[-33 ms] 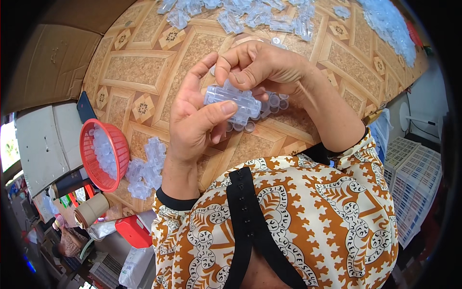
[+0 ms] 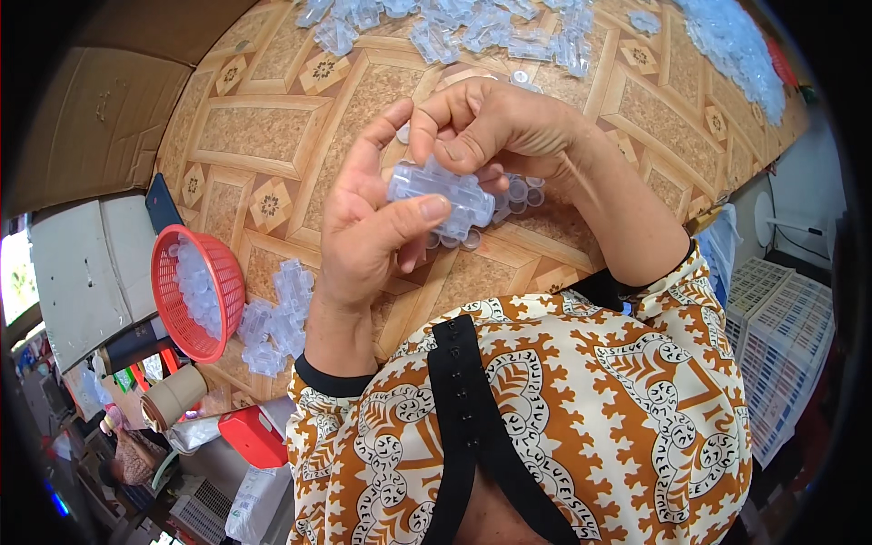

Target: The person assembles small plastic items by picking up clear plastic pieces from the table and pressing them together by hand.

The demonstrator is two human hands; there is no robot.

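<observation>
My left hand is closed around a clear plastic part, a cross-shaped piece with tube-like arms, its thumb lying across the front. From above, my right hand pinches at the part's upper arm with thumb and forefinger; whatever small thing may sit between those fingertips is hidden. Small clear round caps lie on the table below and to the right of the part, some covered by my hands. Another pale round cap shows between the two hands.
A red plastic basket of small translucent pieces stands at the left, beside several clear plastic parts. More parts are spread along the far side, with a large heap at far right. A cardboard box borders the table's left.
Both hands hold nearly the same pose. The clear part has turned very slightly in my fingers.
</observation>
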